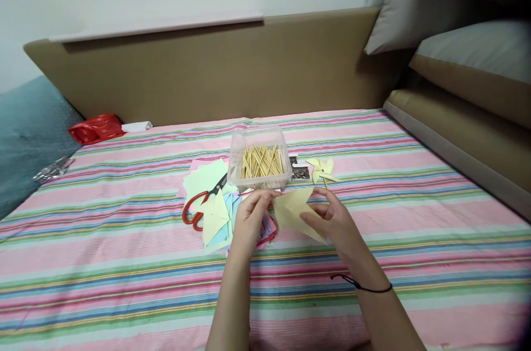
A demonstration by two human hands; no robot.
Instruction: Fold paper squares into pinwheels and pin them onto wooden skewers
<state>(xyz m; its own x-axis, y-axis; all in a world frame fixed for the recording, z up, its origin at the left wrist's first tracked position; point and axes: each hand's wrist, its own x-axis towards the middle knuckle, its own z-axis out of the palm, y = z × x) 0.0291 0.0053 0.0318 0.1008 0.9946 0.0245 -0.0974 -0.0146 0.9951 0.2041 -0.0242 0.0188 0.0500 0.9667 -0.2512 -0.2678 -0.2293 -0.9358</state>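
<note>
Between my two hands is a thin pale-yellow sheet of paper (pixel 290 212), held above the bed with a notch or fold at its upper edge. My left hand (pixel 254 210) is closed, pinching the sheet's left corner. My right hand (pixel 332 218) grips its right side between thumb and fingers. Just beyond the right hand lies a yellow paper pinwheel (pixel 327 168) on a stick. Left of my hands, red-handled scissors (pixel 202 202) rest by a cut yellow paper square (pixel 215 212) on a pile of coloured papers (pixel 207 174).
A clear plastic box (pixel 259 180) of thin wooden sticks (pixel 261 163) stands beyond my hands. Beside it is a small box of dark metal bits (pixel 301 173). A red plastic bag (pixel 97 128) lies far left on the striped cloth (pixel 124 262). Cushions (pixel 468 57) stand at right.
</note>
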